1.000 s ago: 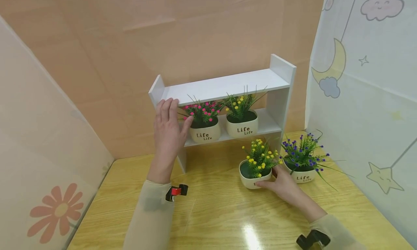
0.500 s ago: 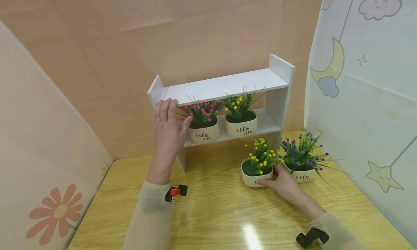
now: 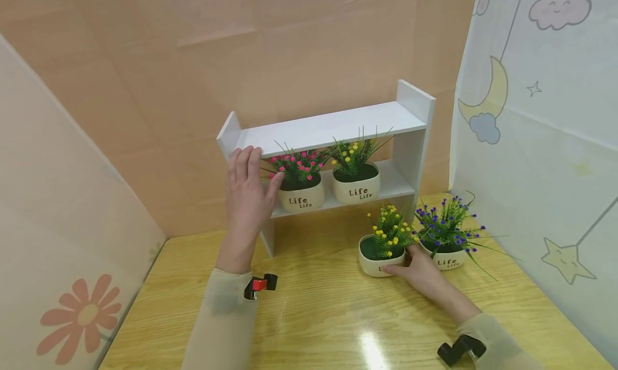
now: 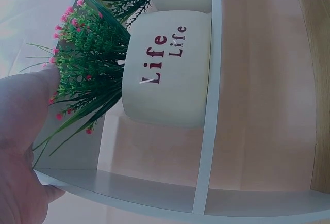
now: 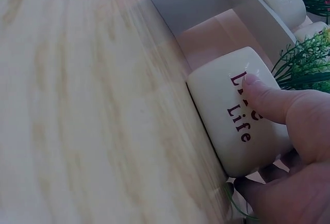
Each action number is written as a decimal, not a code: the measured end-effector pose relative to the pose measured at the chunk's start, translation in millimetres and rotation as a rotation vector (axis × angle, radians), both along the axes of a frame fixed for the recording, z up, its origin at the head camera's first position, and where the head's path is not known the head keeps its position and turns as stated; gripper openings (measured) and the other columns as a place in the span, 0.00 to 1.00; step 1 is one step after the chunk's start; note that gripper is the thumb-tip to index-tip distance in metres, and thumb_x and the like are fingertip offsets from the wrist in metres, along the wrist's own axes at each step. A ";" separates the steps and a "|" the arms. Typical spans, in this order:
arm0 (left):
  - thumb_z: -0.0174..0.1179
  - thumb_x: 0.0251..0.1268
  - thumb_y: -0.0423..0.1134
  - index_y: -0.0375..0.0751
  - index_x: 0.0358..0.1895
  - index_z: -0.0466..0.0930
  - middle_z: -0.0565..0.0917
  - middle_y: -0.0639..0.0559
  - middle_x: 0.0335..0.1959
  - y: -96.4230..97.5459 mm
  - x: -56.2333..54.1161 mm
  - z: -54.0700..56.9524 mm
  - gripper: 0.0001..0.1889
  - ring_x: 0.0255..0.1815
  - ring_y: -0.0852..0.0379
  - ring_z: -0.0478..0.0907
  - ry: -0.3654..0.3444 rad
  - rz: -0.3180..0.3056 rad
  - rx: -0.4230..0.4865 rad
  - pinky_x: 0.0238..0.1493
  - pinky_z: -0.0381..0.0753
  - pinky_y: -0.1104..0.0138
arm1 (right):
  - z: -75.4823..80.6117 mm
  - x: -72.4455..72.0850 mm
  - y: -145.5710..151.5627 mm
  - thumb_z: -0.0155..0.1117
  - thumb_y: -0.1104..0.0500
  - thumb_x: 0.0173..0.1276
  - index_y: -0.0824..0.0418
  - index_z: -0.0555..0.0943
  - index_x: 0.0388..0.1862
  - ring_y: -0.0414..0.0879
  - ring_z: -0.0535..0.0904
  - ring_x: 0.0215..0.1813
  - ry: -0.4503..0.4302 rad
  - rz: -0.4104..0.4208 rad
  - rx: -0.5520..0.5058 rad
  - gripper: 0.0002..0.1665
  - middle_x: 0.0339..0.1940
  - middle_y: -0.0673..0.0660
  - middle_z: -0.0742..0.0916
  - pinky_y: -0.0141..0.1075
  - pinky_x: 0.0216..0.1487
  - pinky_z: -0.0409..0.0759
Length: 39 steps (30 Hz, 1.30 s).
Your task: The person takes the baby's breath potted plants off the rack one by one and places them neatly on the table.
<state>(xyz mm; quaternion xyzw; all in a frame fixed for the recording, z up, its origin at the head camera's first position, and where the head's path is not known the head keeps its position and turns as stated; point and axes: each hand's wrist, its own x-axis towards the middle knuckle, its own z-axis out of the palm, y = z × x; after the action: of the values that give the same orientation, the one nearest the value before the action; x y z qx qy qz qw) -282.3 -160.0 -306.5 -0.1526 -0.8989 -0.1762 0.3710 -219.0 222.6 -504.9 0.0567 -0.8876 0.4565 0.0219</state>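
Wood-grained surface (image 3: 309, 316): right hand (image 3: 422, 271) grips the lower yellow-flowered pot (image 3: 373, 266); left hand (image 3: 247, 193) rests on the white shelf (image 3: 333, 127). Rightward drift could jostle the purple-flowered pot (image 3: 449, 261).

Head: shelf (image 3: 333, 126) and tabletop (image 3: 318, 305) overlooked from above, forward and down, at farthest range. Left wrist: shelf front faced close up, turned sideways; pink-flowered pot (image 4: 167, 97) shared with head. Right wrist: tilted sideways, tabletop yellow-flowered pot (image 5: 221, 136) viewed very near, also shared with head.
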 end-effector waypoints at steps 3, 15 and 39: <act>0.65 0.84 0.53 0.35 0.82 0.60 0.61 0.38 0.83 -0.4 -0.5 -0.2 0.38 0.88 0.37 0.49 0.003 0.002 -0.001 0.89 0.46 0.52 | 0.5 -1.0 0.9 0.84 0.44 0.69 0.77 0.62 0.83 0.78 0.68 0.78 0.000 0.015 -0.003 0.61 0.78 0.82 0.72 0.68 0.78 0.68; 0.64 0.84 0.53 0.35 0.82 0.61 0.61 0.37 0.82 -0.6 -0.8 0.0 0.38 0.87 0.37 0.49 0.009 -0.008 0.004 0.90 0.45 0.53 | -2.1 -2.0 2.6 0.84 0.46 0.70 0.74 0.62 0.84 0.77 0.68 0.79 0.006 0.031 -0.023 0.59 0.79 0.80 0.72 0.68 0.78 0.69; 0.64 0.84 0.52 0.35 0.83 0.61 0.61 0.38 0.83 0.0 0.0 0.4 0.38 0.88 0.38 0.48 -0.002 -0.002 0.009 0.89 0.46 0.54 | -1.0 -0.5 4.6 0.83 0.49 0.71 0.72 0.62 0.85 0.75 0.70 0.79 -0.007 0.051 -0.072 0.57 0.79 0.78 0.72 0.66 0.78 0.70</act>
<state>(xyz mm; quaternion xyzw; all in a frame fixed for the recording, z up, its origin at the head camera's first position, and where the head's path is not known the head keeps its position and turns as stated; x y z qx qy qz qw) -282.3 -160.0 -306.1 -0.1515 -0.8984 -0.1805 0.3705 -219.5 227.2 -506.0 0.0767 -0.8689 0.4889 0.0090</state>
